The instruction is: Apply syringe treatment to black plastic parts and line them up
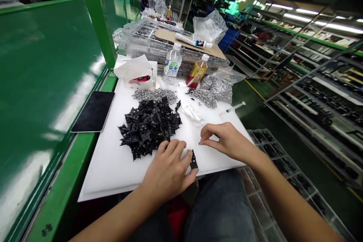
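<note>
Heap of black plastic brackets

Black plastic pieces on a white sheet, beside seemingly silver-grey clips.

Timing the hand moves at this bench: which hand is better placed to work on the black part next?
Probably the right hand: its pinched fingertips sit just beside the black plastic part, with nothing between them. The left hand is already occupied, with its fingers around that part.
</note>
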A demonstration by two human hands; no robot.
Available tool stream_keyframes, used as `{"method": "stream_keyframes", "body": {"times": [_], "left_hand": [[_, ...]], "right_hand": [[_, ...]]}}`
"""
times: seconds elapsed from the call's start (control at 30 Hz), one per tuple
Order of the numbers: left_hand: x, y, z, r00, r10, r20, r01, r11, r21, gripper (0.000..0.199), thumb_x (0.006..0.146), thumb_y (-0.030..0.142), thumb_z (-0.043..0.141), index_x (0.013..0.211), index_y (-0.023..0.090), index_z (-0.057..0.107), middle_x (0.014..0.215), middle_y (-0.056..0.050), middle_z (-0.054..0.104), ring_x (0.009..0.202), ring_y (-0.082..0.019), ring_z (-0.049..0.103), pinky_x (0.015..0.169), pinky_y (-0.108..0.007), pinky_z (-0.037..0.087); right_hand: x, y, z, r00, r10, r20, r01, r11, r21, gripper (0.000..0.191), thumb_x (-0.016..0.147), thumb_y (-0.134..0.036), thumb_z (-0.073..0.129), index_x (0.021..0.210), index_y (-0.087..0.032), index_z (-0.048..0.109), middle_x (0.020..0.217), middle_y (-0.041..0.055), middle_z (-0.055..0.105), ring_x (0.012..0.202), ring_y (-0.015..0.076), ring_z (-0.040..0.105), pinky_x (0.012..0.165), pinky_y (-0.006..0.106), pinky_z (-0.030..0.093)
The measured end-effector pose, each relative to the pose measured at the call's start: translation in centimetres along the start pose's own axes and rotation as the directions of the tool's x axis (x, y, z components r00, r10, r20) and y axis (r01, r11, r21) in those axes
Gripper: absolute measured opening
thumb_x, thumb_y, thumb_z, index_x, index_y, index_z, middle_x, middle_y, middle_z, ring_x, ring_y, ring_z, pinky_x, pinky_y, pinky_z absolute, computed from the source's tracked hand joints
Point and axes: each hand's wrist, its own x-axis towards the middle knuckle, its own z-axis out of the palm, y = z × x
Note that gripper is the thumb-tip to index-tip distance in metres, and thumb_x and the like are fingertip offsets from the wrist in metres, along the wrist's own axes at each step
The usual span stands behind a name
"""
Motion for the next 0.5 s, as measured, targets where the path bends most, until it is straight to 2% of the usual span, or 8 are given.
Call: {"method": "stream_keyframes", "body": {"times": [0.07, 0.2, 0.3, 0.5], "left_hand": [[0.0, 0.0, 0.0, 1.0, 0.007, 0.004, -0.007, 1.0, 0.004, 0.038, 0.104, 0.048, 0.059, 0.125, 0.018, 0.069, 0.124, -0.012, 0.065, 0.118, -0.033, 0.056, 0.097, -0.049, 0.042], [0.1, 0.0, 0.1, 1.0, 0.02, 0.008, -0.02, 1.0, 0.016, 0.037, 0.105, 0.048, 0.057, 0.124, 0.018, 0.069, 0.123, -0.012, 0.066, 0.117, -0.033, 0.056, 0.098, -0.049, 0.042], [0.1, 0.0, 0.0, 1.0, 0.02, 0.0, -0.02, 1.0, 0.02, 0.037, 0.105, 0.047, 0.058, 0.124, 0.018, 0.069, 0.124, -0.013, 0.066, 0.116, -0.033, 0.056, 0.098, -0.049, 0.042], [0.2, 0.1, -0.1, 1.0, 0.014, 0.016, -0.015, 1.0, 0.007, 0.038, 0.105, 0.048, 0.057, 0.125, 0.018, 0.07, 0.125, -0.013, 0.067, 0.116, -0.034, 0.056, 0.098, -0.05, 0.042]], "right_hand": [[-0.7, 1.1, 1.3, 0.999, 0.031, 0.015, -0.031, 0.999, 0.011, 0.008, 0.093, -0.022, 0.079, 0.095, -0.024, 0.071, 0.089, 0.0005, 0.082, 0.083, 0.0195, 0.079, 0.077, 0.03, 0.059], [-1.6, 2.5, 3.3, 0.995, 0.064, -0.081, -0.062, 0.998, 0.03, 0.01, 0.094, -0.028, 0.081, 0.097, -0.022, 0.074, 0.092, 0.0022, 0.082, 0.083, 0.0196, 0.079, 0.079, 0.031, 0.06], [-2.0, 2.7, 3.7, 0.993, 0.038, -0.114, -0.035, 0.999, 0.027, 0.01, 0.097, -0.033, 0.078, 0.095, -0.022, 0.078, 0.092, 0.0032, 0.082, 0.083, 0.0198, 0.078, 0.078, 0.032, 0.058], [-2.1, 2.0, 3.8, 0.995, -0.029, -0.093, 0.032, 0.999, 0.033, 0.016, 0.103, -0.029, 0.067, 0.1, -0.025, 0.083, 0.101, 0.0037, 0.084, 0.092, 0.0204, 0.078, 0.084, 0.034, 0.058]]}}
